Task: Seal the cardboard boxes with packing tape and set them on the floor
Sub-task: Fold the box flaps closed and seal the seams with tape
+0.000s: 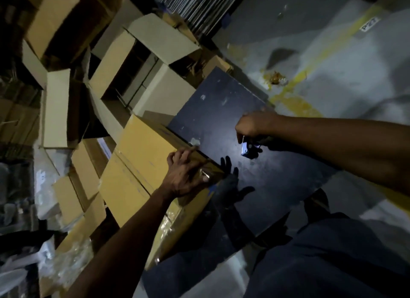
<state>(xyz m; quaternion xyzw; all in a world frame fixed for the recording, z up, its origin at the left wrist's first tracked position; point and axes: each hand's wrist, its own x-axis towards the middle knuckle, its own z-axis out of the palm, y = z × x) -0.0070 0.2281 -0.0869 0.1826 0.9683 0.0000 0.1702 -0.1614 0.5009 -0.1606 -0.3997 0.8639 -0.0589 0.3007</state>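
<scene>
Grey concrete floor (321,60) takes up the far right, with a yellow painted line (315,60) across it and a small white label (370,24) reading something like "P27", blurry though. Dark table (277,178) sits in the middle. On its left side lies the closed cardboard box (142,162), long axis running from near-left up to far-right, shiny clear tape (168,222) down its near end. Open cardboard boxes (137,60) are piled further left, flaps up. Left hand (188,175) rests on the box's top right edge, fingers curled over it. Right hand (251,126), above the table, pinches a small blue thing (245,150), can't tell what it is. No print readable on the box.
</scene>
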